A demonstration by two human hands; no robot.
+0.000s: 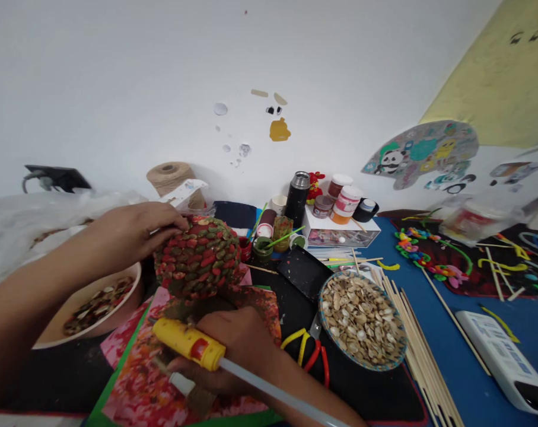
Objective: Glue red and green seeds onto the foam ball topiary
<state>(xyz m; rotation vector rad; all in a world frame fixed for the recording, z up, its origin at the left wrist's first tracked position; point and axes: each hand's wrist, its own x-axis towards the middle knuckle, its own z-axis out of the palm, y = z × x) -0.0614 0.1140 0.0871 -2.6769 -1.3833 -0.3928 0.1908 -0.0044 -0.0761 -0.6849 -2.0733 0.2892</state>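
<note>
Left hand (137, 232) grips ball (200, 258) at far edge of sheet (137, 388), likely to steady it; right hand (242, 344), apart, clamps glue gun (189, 344) over sheet, shell basket (370, 366) right of sheet, presumably for easy reach.

shells (362, 317) in basket (400, 351), scissors (303, 344) left of it, sticks (422, 350) right, glue gun (191, 344) over paper (135, 379), bowl (126, 308) farther left

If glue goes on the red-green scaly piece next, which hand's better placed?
Probably the right hand: it appears to hold the yellow glue gun, near the red-green scaly piece. The left hand is on that piece.
</note>
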